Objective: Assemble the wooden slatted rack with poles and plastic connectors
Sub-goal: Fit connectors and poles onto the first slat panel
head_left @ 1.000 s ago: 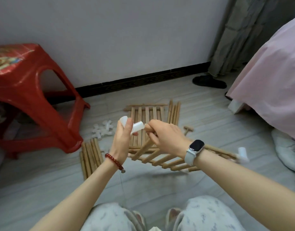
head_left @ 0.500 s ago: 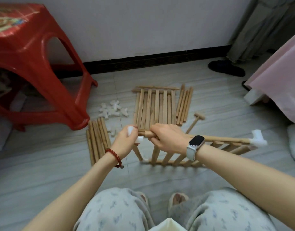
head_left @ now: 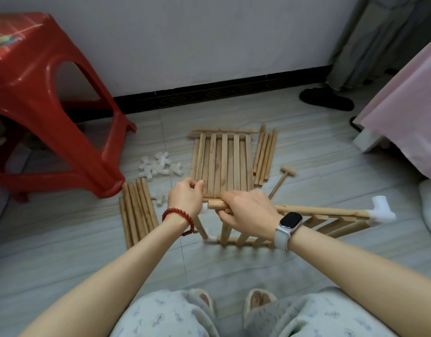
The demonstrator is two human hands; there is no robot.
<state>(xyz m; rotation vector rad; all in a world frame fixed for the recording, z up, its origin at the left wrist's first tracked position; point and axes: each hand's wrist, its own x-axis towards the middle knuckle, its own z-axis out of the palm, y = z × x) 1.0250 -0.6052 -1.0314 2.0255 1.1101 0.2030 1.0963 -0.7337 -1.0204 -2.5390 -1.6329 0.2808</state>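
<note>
1. Far left: red stool (head_left: pixel 46 98) on the floor (head_left: pixel 63 251). Something lies under it; too dim to identify.
2. Loose pole bundle (head_left: pixel 136 210) lies flat by the stool leg; spare white connectors (head_left: pixel 161 165) heaped just beyond it, a few more near the bundle's top.
3. Left hand (head_left: pixel 185 198): fingers curled, thumb meeting them, over a white connector (head_left: pixel 204 208) that shows only as a sliver below the palm. Whether they pinch it firmly, cannot tell.
4. Centre, on the floor: second slatted panel (head_left: pixel 223 161) lying flat, short poles (head_left: pixel 264 156) beside it, small wooden mallet (head_left: pixel 282 180) to its right.
5. Right hand (head_left: pixel 248 215): fingers wrapped round the top pole (head_left: pixel 319 210) of the rack frame (head_left: pixel 258 234), which stands on edge in front of the knees. The bare pole end points at the left-hand connector; another connector (head_left: pixel 382 214) caps the far end.
6. Risk (judgement): the connector could meet the pole end skewed and jam or split. The frame rests on one thin edge, so a hard push may swing it or pop the lower corner joint.
7. Containers: none in view; all parts lie loose on the floor.
</note>
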